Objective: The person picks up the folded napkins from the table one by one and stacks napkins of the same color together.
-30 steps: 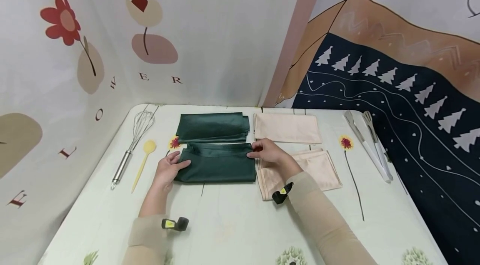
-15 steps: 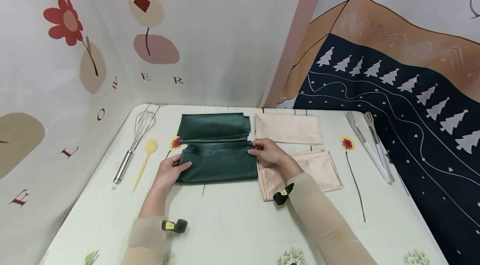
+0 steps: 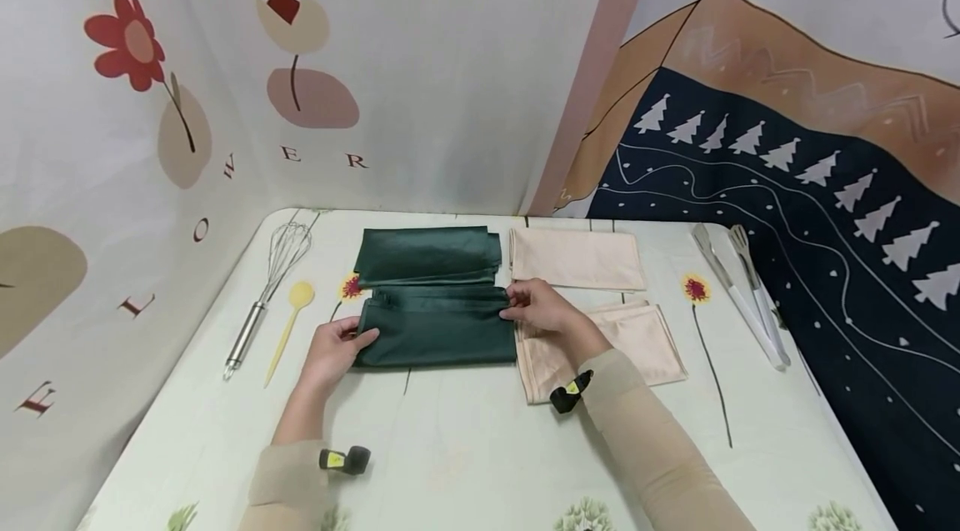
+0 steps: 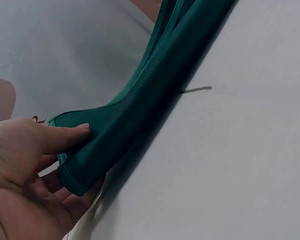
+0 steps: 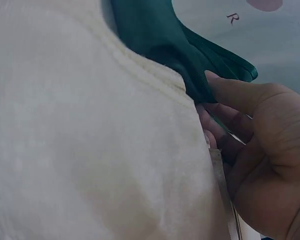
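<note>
A folded dark green cloth [image 3: 438, 335] lies in the middle of the table, held at both ends. My left hand [image 3: 332, 352] pinches its left end, thumb on top and fingers underneath, as the left wrist view of the green cloth [image 4: 125, 110] shows. At the upper right corner my right hand [image 3: 546, 306] pinches the same cloth between thumb and fingers. Just behind it lies a second folded green cloth [image 3: 423, 254]. Under my right forearm is a folded pale pink cloth [image 3: 633, 339], which fills much of the right wrist view.
Another folded pink cloth [image 3: 576, 257] lies at the back right. On the left are a wire whisk [image 3: 266, 298] and a yellow spoon [image 3: 288, 323]. A pair of tongs [image 3: 738, 298] lies at the far right. Printed curtains stand behind the table [image 3: 450, 448].
Both hands keep their hold on the front green cloth. The right hand has shifted very slightly right, and the cloth's upper edge has changed a little in its folds.
</note>
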Available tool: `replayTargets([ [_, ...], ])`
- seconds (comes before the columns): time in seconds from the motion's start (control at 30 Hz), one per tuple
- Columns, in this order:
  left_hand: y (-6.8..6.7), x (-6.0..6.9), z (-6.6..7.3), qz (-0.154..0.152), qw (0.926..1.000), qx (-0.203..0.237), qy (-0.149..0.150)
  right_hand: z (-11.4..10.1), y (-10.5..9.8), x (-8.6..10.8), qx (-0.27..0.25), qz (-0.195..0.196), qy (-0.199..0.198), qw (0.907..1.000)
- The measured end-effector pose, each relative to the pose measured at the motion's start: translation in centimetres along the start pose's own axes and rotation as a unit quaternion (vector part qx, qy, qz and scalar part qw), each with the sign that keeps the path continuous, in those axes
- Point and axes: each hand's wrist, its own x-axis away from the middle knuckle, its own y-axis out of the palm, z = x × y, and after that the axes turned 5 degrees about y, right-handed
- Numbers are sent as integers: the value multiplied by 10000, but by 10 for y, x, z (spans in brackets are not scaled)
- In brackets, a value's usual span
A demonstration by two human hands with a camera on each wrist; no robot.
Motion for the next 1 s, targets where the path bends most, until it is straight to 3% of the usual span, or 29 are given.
replayTargets([
  [0.17,-2,-1,6,139,9996,218,-73,-3,-1,0,-580,156,28,9982],
  [0.4,-5,-7,15,255,9986,420,-212,-11,-3,-2,-1218,486,387,9906],
  [0.8,-11,-33,32,195,9965,811,-23,-28,-16,-16,-1364,1157,874,9800],
  [1.0,-16,-45,39,259,9960,851,-26,-31,-18,-33,-1740,1519,1055,9672],
])
